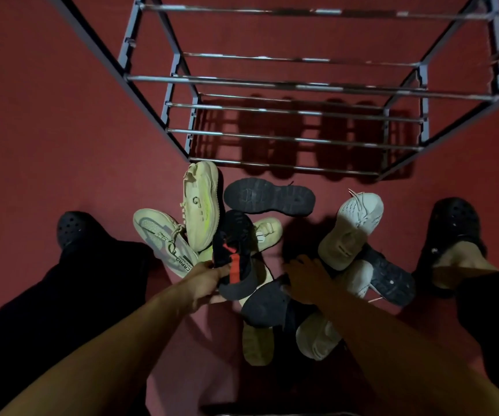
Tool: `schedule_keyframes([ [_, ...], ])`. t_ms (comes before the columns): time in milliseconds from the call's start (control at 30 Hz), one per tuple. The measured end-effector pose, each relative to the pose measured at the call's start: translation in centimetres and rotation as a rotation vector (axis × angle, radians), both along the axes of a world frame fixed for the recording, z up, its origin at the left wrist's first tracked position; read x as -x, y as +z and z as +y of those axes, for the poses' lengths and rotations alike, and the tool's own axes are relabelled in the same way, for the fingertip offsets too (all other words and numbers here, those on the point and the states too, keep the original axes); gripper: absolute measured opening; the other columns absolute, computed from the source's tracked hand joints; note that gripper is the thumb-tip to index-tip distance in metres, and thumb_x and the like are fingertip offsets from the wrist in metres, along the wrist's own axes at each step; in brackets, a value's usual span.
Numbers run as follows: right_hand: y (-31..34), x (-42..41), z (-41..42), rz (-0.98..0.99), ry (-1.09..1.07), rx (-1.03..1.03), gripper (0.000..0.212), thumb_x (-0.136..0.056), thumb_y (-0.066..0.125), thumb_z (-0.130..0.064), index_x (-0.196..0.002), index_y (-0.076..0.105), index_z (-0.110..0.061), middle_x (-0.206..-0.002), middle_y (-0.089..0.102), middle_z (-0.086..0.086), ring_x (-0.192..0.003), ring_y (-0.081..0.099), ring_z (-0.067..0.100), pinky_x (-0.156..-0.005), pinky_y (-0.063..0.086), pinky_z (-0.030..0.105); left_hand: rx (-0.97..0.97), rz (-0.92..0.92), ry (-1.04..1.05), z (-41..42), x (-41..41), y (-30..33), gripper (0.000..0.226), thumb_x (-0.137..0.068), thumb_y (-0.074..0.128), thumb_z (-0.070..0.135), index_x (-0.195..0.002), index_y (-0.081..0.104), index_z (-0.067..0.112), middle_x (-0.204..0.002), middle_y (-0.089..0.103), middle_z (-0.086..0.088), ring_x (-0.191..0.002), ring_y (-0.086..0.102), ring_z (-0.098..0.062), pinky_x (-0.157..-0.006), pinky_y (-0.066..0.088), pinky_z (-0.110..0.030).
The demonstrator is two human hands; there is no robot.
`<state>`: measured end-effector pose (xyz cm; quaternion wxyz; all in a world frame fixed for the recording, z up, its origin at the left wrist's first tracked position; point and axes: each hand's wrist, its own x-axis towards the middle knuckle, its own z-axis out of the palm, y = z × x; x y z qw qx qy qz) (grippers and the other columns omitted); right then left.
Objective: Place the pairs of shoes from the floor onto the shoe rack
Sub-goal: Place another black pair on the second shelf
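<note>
Several shoes lie in a heap on the red floor in front of a metal shoe rack (287, 85) whose bars hold nothing. My left hand (204, 282) grips the heel of a black sneaker with a red stripe (234, 250) at the heap's middle. My right hand (308, 280) rests on a second black shoe (267, 306) just below it; whether the fingers close around it is hidden. A cream sneaker with a yellow-green stripe (201, 202) and a beige sneaker (161, 238) lie to the left. A black shoe lies sole-up (269, 196) near the rack. White sneakers (351, 226) are stacked on the right.
My two feet in black clogs stand on either side of the heap, left (72, 229) and right (452, 235). A dark sandal (392, 277) lies under the white sneakers. Another cream shoe (257, 343) and a white shoe (317, 337) lie nearest me. The floor is red carpet (47, 130).
</note>
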<state>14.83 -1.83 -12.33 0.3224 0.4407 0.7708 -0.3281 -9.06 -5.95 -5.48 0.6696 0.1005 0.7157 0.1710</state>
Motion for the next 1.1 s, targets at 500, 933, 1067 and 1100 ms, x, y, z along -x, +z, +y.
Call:
schedule_keyframes([
  [500, 8.0, -2.7, 2.7, 0.182, -0.460, -0.219, 0.057, -0.082, 0.073, -0.051, -0.121, 0.054, -0.013, -0.107, 0.063, 0.005, -0.101, 0.062, 0.028, -0.073, 0.041, 0.032, -0.054, -0.002, 0.096, 0.1, 0.3, 0.9, 0.027, -0.097, 0.062, 0.028, -0.103, 0.069, 0.003, -0.081, 0.075, -0.009, -0.059, 0.072, -0.010, -0.049, 0.055, -0.020],
  [933, 5.8, -6.1, 1.2, 0.253, -0.939, -0.100, 0.021, -0.098, 0.054, -0.018, -0.093, 0.069, -0.004, -0.084, 0.065, 0.011, -0.075, 0.061, 0.022, -0.070, 0.046, 0.030, 0.002, 0.207, -0.237, -1.3, 0.1, 0.5, 0.018, -0.098, 0.051, 0.010, -0.086, 0.064, 0.012, -0.080, 0.058, -0.012, -0.064, 0.051, -0.021, -0.058, 0.039, -0.024],
  [1067, 5.4, -3.8, 0.2, 0.387, -0.799, 0.045, 0.034, -0.087, 0.070, -0.022, -0.120, 0.062, -0.022, -0.111, 0.064, -0.005, -0.101, 0.063, 0.014, -0.092, 0.051, 0.030, -0.059, 0.190, -0.347, -1.2, -1.2, 0.5, 0.020, -0.095, 0.053, -0.010, -0.085, 0.056, 0.007, -0.074, 0.055, -0.006, -0.058, 0.055, -0.013, -0.048, 0.045, -0.011],
  [1100, 4.8, -3.2, 0.1, 0.397, -0.785, 0.067, 0.041, -0.082, 0.074, -0.030, -0.121, 0.061, -0.026, -0.118, 0.061, -0.003, -0.105, 0.063, 0.016, -0.094, 0.053, 0.035, -0.070, 0.160, -0.357, -1.4, -1.5, 0.1, 0.020, -0.093, 0.055, -0.012, -0.085, 0.058, 0.006, -0.078, 0.058, -0.007, -0.062, 0.062, -0.012, -0.055, 0.050, -0.009],
])
